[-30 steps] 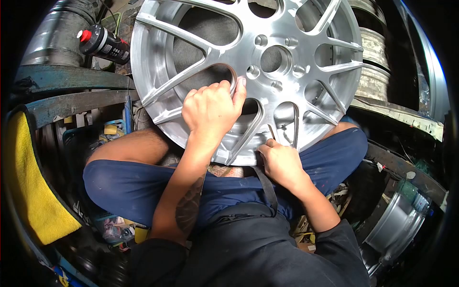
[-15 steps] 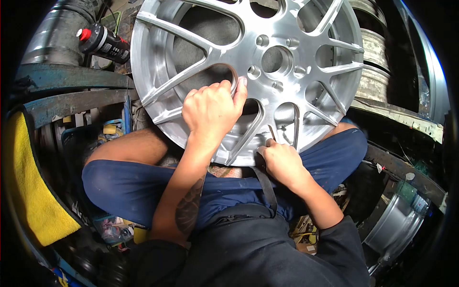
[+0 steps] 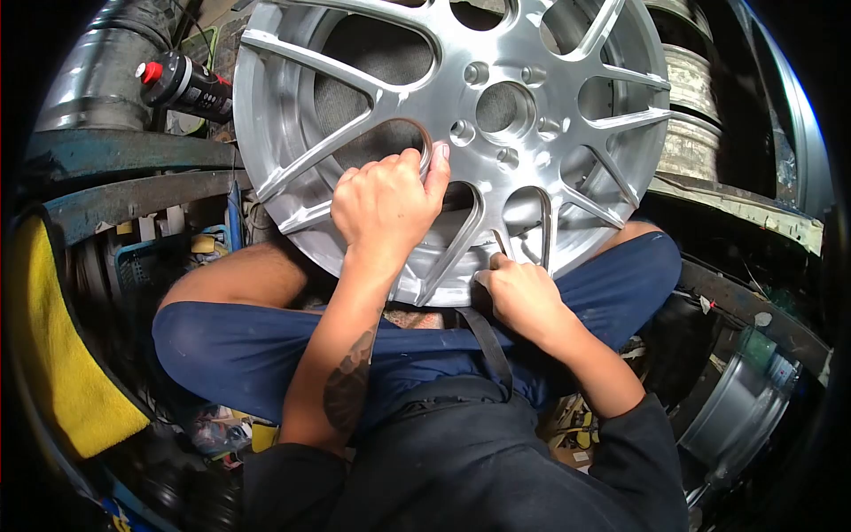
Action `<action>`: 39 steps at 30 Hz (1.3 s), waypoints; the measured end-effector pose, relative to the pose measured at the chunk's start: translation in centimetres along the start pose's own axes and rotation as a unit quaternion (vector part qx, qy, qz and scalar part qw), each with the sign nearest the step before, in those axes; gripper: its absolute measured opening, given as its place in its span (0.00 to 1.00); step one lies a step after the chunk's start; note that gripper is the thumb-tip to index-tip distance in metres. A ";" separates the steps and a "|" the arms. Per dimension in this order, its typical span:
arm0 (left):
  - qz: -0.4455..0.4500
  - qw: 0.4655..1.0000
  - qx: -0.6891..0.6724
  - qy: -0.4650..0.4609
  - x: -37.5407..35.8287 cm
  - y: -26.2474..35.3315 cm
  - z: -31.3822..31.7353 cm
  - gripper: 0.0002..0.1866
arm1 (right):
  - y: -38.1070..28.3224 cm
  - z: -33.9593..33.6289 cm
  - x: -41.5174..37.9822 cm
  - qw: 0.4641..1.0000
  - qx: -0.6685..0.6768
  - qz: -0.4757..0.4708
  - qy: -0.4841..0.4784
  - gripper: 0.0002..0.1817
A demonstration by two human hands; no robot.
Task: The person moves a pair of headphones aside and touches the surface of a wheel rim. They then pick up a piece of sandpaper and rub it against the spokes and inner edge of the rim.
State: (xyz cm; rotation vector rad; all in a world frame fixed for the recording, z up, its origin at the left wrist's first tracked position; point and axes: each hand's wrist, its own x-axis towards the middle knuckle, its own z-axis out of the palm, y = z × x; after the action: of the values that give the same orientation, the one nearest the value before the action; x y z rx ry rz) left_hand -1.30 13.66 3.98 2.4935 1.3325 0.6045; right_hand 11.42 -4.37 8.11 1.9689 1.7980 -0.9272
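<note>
A bare silver alloy wheel with split spokes leans over my crossed legs, its hub toward me. My left hand is closed around a spoke left of the hub, its thumb lying on the front face. Lower right, my right hand is closed in a pinch beside a spoke opening near the rim. A dark flat strip, perhaps sanding cloth, runs from under the right fingers toward my lap. Whether it continues behind the spoke is hidden.
A black bottle with a red cap stands upper left, beyond a worn blue metal beam. A yellow cloth hangs at far left. Other wheel rims are stacked upper right; another rim lies lower right.
The wheel and my left hand appear slightly farther left, with the whole view shifting a little. Both hands keep the same grips.
</note>
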 end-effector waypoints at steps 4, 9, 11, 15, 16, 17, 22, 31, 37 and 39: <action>-0.004 1.000 -0.014 -0.004 -0.2 -0.2 0.4 0.27 | -0.7 -1.1 -2.2 0.996 0.015 0.006 0.089 0.08; -0.001 1.000 -0.014 0.005 -0.1 0.0 0.3 0.28 | -1.4 0.1 -1.7 0.996 0.000 0.023 0.083 0.06; -0.005 1.000 -0.014 0.000 -0.2 -0.1 0.3 0.28 | -1.4 0.7 -0.9 0.996 -0.001 0.039 0.081 0.17; -0.011 0.999 -0.029 -0.011 -0.1 -0.2 0.1 0.28 | -0.9 0.7 -0.2 0.997 0.000 0.031 0.067 0.15; -0.012 0.999 -0.035 -0.013 -0.1 -0.2 0.0 0.28 | -0.8 0.6 -0.3 0.997 0.005 0.024 0.071 0.14; -0.020 0.999 -0.036 -0.030 0.0 -0.1 -0.1 0.28 | -0.7 0.4 -0.2 0.998 0.004 0.019 0.063 0.15; -0.093 0.980 -0.080 -0.158 1.0 0.2 -2.8 0.25 | -0.6 0.0 -0.1 0.998 0.017 0.012 0.058 0.15; -0.196 0.963 -0.090 -0.161 1.6 -1.6 -3.2 0.23 | -0.7 1.0 0.5 0.999 0.009 0.026 0.040 0.11; -0.181 0.967 -0.051 -0.173 1.6 -1.3 -2.8 0.22 | -2.1 0.4 1.0 0.998 -0.012 -0.004 0.065 0.08; -0.177 0.969 -0.052 -0.164 1.5 -1.4 -2.8 0.22 | -1.4 -0.1 0.6 0.999 -0.028 0.027 0.021 0.06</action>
State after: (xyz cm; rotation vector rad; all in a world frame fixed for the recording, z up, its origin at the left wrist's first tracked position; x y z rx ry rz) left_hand -2.92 15.75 6.22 2.0839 1.5124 0.1687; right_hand 10.12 -3.59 8.07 2.0060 1.7653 -0.8162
